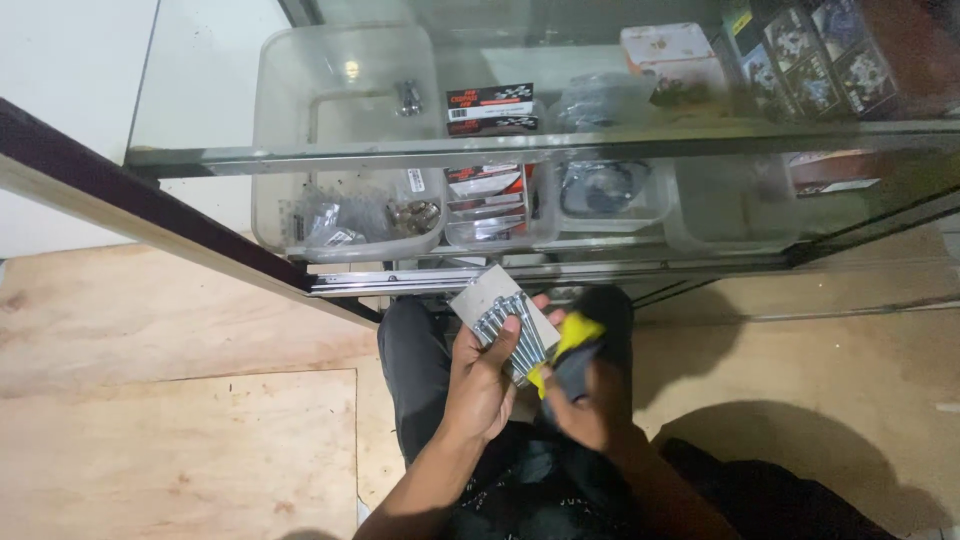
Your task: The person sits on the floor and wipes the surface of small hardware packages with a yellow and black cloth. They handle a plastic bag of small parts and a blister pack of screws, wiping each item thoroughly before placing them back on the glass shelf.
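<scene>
Left hand (pixel 482 385) fingers grip a grey card of silver bolts (pixel 505 322); right hand (pixel 590 400) clutches a yellow-black cloth (pixel 570 348) touching it

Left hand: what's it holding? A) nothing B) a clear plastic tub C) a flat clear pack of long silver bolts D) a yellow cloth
C: the left hand grips a flat pack of long silver bolts in front of the glass cabinet, while the yellow and dark cloth sits in the right hand.
</scene>
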